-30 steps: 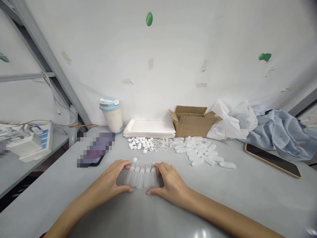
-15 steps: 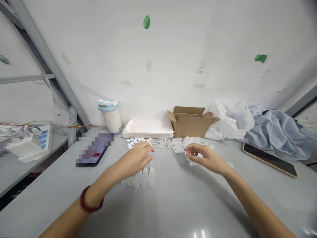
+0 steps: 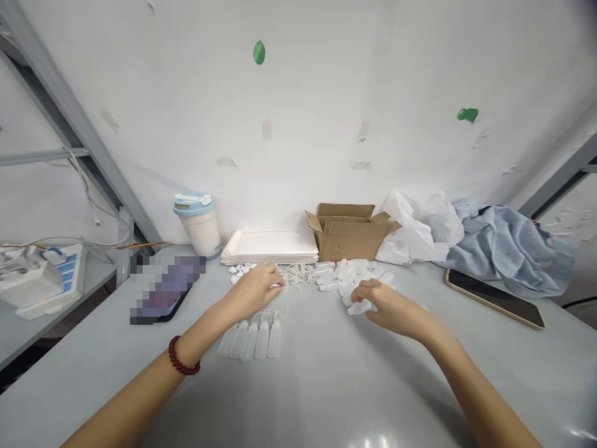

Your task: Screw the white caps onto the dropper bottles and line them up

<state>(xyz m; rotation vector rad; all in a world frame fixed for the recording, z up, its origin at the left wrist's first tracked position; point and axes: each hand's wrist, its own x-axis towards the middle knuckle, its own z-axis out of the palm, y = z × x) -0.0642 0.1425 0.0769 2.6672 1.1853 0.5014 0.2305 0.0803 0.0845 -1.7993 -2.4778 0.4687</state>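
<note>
Translucent bottles (image 3: 346,272) piled right of centre on desk (image 3: 317,386); right hand (image 3: 396,308) at near edge, grip part-open, hold unclear. Left hand (image 3: 254,289) beside white caps (image 3: 236,270), fingers curled, contents hidden. Light side pinch should suit bottles.

Open passage: bare strip of desk (image 3: 317,373) between the two forearms, running forward between bottle row (image 3: 249,341) and loose bottle pile (image 3: 342,274); far side blocked by paper stack (image 3: 270,246) and open carton (image 3: 352,239); cup (image 3: 200,227) obstructs far left; phone (image 3: 494,297) lies right of the pile.
</note>
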